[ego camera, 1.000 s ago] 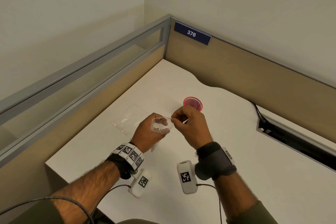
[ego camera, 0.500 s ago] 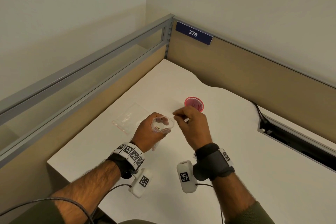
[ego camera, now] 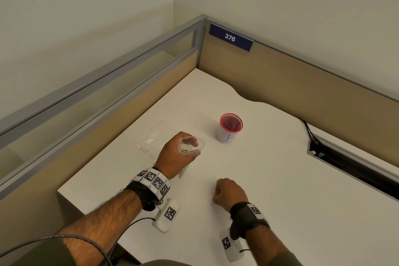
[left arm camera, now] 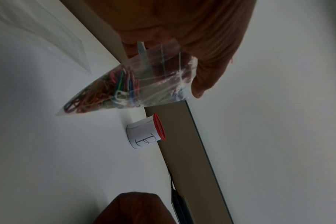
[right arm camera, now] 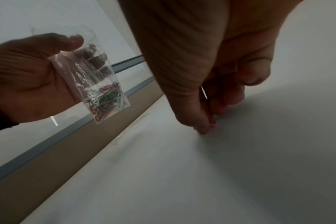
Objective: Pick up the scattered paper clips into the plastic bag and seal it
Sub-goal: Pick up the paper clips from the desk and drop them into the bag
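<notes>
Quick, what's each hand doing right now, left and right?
Left hand: holds the open plastic bag of paper clips above the desk.
Right hand: fingertips pinch a pink paper clip on the desk.

We read the white number "376" on a dark blue nameplate [ego camera: 231, 38] fixed to the partition corner in the upper middle of the head view, and a handwritten letter "B" on the white cup [ego camera: 227, 135] with the red rim at centre frame.
</notes>
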Motion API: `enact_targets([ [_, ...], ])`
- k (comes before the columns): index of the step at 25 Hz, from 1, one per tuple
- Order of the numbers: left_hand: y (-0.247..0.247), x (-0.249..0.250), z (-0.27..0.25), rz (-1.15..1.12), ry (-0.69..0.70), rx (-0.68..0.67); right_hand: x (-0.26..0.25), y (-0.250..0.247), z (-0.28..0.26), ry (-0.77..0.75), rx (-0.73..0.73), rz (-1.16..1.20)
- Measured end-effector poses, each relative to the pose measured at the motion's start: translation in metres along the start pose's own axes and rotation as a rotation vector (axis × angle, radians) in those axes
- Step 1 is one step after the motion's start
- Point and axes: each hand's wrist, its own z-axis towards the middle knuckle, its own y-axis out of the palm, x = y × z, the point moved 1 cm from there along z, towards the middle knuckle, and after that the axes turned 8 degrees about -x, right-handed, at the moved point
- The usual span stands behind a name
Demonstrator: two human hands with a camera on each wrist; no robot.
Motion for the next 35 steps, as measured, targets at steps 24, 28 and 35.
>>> enact_targets([
  [24, -0.003, 0.002, 0.002, 0.004, 0.006, -0.017, -0.008, 0.008, -0.001, -0.09, 0.048, -0.062],
  [28, -0.004, -0.004, -0.003, 0.032, -0.013, -0.019, -0.002, 0.0, -0.014, -0.14, 0.193, 0.117],
  [35, 0.009, -0.011, -0.013, 0.082, -0.014, -0.06, -0.045, -0.083, -0.067, -0.389, 0.618, 0.496],
])
